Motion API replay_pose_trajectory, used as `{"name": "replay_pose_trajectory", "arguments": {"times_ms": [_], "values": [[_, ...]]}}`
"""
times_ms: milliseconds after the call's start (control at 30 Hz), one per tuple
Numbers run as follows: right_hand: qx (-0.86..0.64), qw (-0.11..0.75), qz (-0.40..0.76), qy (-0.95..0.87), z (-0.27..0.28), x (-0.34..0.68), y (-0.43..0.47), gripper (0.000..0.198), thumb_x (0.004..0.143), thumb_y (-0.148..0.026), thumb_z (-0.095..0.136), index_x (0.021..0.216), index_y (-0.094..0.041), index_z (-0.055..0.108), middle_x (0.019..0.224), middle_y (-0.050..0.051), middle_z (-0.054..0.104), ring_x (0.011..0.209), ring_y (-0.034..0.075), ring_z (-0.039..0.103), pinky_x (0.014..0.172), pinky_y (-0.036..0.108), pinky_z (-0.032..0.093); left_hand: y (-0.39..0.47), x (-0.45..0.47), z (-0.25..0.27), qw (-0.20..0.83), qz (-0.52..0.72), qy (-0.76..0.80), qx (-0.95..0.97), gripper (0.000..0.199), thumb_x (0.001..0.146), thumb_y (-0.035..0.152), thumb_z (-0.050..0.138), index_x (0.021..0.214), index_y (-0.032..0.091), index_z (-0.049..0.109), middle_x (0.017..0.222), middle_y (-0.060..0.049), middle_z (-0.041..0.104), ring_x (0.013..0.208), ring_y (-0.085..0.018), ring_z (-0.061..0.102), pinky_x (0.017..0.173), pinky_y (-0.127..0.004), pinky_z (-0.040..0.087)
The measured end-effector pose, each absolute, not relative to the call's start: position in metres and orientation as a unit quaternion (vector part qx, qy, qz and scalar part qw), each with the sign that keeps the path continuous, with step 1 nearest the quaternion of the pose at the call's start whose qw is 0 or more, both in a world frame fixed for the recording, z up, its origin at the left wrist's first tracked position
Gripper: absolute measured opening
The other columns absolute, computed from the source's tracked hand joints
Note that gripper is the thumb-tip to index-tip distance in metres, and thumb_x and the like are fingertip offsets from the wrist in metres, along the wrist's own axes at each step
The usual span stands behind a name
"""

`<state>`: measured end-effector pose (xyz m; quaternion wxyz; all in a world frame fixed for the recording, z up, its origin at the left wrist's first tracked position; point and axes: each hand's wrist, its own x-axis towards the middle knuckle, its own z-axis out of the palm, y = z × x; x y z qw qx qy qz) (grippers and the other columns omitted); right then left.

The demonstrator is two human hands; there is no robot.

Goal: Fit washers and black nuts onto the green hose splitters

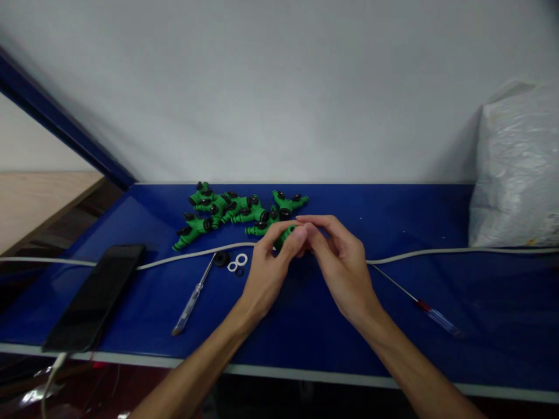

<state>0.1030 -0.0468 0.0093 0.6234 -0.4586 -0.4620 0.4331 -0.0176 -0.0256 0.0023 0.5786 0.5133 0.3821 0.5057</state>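
A green plastic hose splitter (286,235) sits in my left hand (271,259), thumb over it and fingers curled round its far side. Most of the part is covered by the fingers. My right hand (338,256) is closed in a pinch, its fingertips meeting the left thumb at the splitter; what lies between them is hidden. Just beyond both hands are several more green splitters with black valve levers (248,214). Left of my hands lie a black ring-shaped cap (221,258), two white rings (241,259) and a small dark ring (240,272).
A clear-handled screwdriver (188,308) lies at the left, another with a red-and-clear handle (437,317) at the right. A black phone (98,297) rests near the front left edge. A white cable (419,254) crosses the blue table (314,349). A filled plastic bag (517,169) stands at the right.
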Motion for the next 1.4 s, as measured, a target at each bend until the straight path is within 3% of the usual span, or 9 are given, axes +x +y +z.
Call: {"name": "replay_pose_trajectory", "arguments": {"times_ms": [133,233,333,400,567,733,967,1133,1400], "values": [[-0.448,0.613,0.462,-0.460,0.010,0.117,-0.045,0.020,0.093,-0.043,0.073,0.105,-0.027,0.077,0.106,0.004,0.074,0.094,0.020,0.068,0.083,0.032,0.054,-0.027,-0.024,0.011,0.549,0.469,0.395,0.568,0.033,0.082,0.034,0.081,0.112,0.023,0.074,0.115,-0.005,0.073,0.114,-0.024,0.063,0.102,-0.032,0.045],[-0.413,0.597,0.522,-0.448,0.015,0.124,-0.045,0.021,0.091,-0.043,0.075,0.103,-0.027,0.078,0.088,0.003,0.072,0.078,0.018,0.067,0.073,0.031,0.054,-0.029,-0.030,0.011,0.545,0.452,0.375,0.599,0.041,0.079,0.032,0.084,0.118,0.024,0.073,0.119,-0.005,0.073,0.117,-0.025,0.064,0.104,-0.035,0.046],[-0.375,0.566,0.575,-0.456,0.019,0.127,-0.046,0.021,0.090,-0.044,0.076,0.100,-0.025,0.079,0.074,0.002,0.068,0.071,0.018,0.067,0.066,0.031,0.052,-0.040,-0.037,0.006,0.561,0.448,0.367,0.591,0.048,0.077,0.031,0.086,0.122,0.025,0.071,0.116,-0.005,0.073,0.110,-0.025,0.066,0.095,-0.034,0.053],[-0.368,0.547,0.583,-0.476,0.019,0.128,-0.047,0.022,0.090,-0.044,0.076,0.096,-0.023,0.079,0.078,0.003,0.070,0.069,0.017,0.066,0.065,0.031,0.052,-0.055,-0.045,0.002,0.586,0.441,0.385,0.560,0.050,0.078,0.034,0.084,0.125,0.026,0.068,0.113,-0.005,0.072,0.100,-0.024,0.069,0.077,-0.031,0.059],[-0.415,0.492,0.499,-0.580,0.010,0.122,-0.044,0.023,0.092,-0.043,0.073,0.092,-0.020,0.077,0.073,0.001,0.067,0.062,0.015,0.061,0.061,0.030,0.048,-0.105,-0.074,-0.003,0.559,0.416,0.507,0.508,0.052,0.081,0.045,0.081,0.125,0.027,0.061,0.110,-0.007,0.074,0.094,-0.027,0.072,0.053,-0.028,0.058],[-0.395,0.323,0.352,-0.784,-0.003,0.090,-0.035,0.014,0.097,-0.030,0.066,0.096,-0.020,0.075,0.090,0.005,0.071,0.076,0.017,0.065,0.071,0.031,0.052,-0.127,-0.094,-0.004,0.459,0.407,0.596,0.517,0.067,0.076,0.042,0.085,0.136,0.030,0.057,0.097,-0.003,0.078,0.088,-0.025,0.076,0.082,-0.037,0.059],[-0.371,0.203,0.262,-0.868,-0.016,0.049,-0.022,0.015,0.094,-0.008,0.062,0.100,-0.018,0.071,0.102,0.008,0.066,0.096,0.021,0.066,0.088,0.036,0.053,-0.128,-0.106,-0.007,0.398,0.405,0.609,0.554,0.060,0.080,0.043,0.081,0.136,0.032,0.061,0.103,-0.003,0.075,0.094,-0.026,0.073,0.082,-0.037,0.058],[-0.371,0.185,0.247,-0.876,-0.012,0.050,-0.028,0.022,0.097,-0.003,0.052,0.099,-0.020,0.067,0.102,0.008,0.063,0.092,0.022,0.063,0.087,0.036,0.052,-0.130,-0.110,-0.009,0.458,0.439,0.601,0.487,0.058,0.078,0.042,0.081,0.131,0.028,0.060,0.093,-0.004,0.070,0.084,-0.026,0.070,0.054,-0.029,0.057],[-0.391,0.250,0.333,-0.821,0.008,0.083,-0.033,0.012,0.093,-0.008,0.060,0.091,-0.019,0.062,0.098,0.006,0.064,0.088,0.020,0.064,0.087,0.035,0.051,-0.129,-0.098,-0.009,0.503,0.473,0.580,0.432,0.061,0.068,0.047,0.087,0.117,0.027,0.057,0.088,0.000,0.069,0.080,-0.023,0.069,0.050,-0.025,0.057]]}}
